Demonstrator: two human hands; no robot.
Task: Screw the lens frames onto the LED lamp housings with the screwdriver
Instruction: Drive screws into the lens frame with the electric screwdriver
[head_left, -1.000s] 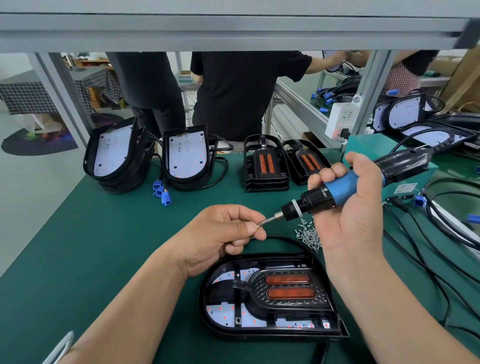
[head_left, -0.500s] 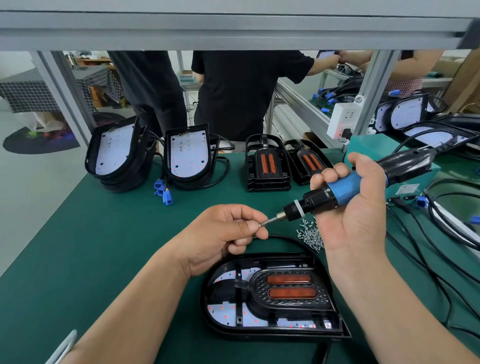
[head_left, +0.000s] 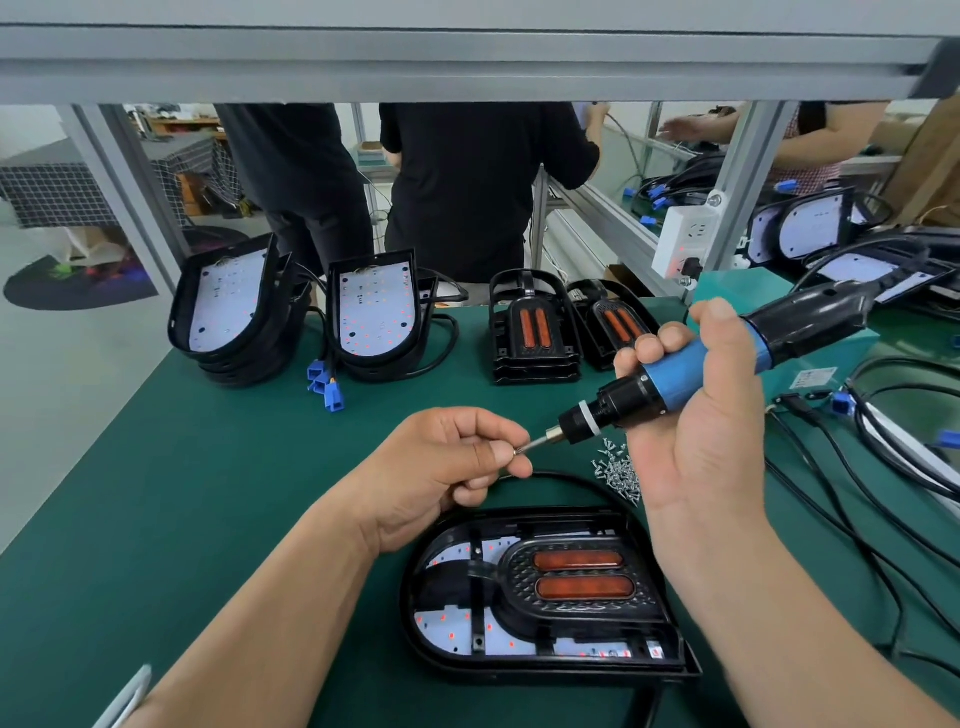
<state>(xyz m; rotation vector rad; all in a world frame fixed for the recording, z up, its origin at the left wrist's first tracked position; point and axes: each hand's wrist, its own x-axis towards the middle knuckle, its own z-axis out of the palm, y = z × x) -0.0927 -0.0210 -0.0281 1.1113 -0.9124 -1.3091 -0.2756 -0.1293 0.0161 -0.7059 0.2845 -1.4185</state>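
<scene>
The green surface (head_left: 182, 493) has its left edge running on a slant from the far stacks toward the near corner. A wide stretch of mat lies between that edge and the left forearm. On the right, black cables (head_left: 857, 467) crowd the room beside the right arm.

One lamp housing (head_left: 431, 613) lies flat near the front, with one lens frame (head_left: 576, 577) seated in it showing two orange strips. Above it, the left hand (head_left: 447, 467) pinches a small screw (head_left: 514, 451) between thumb and forefinger against the bit. The right hand (head_left: 696, 431) is wrapped around the blue grip of the one screwdriver (head_left: 675, 371), which is held tilted in the air. A pile of screws (head_left: 618, 470) sits just beside the housing's far rim.

Along the far edge stand two stacks of housings (head_left: 228, 312) (head_left: 376, 317) and two stacks of frames (head_left: 532, 332) (head_left: 608, 322).
</scene>
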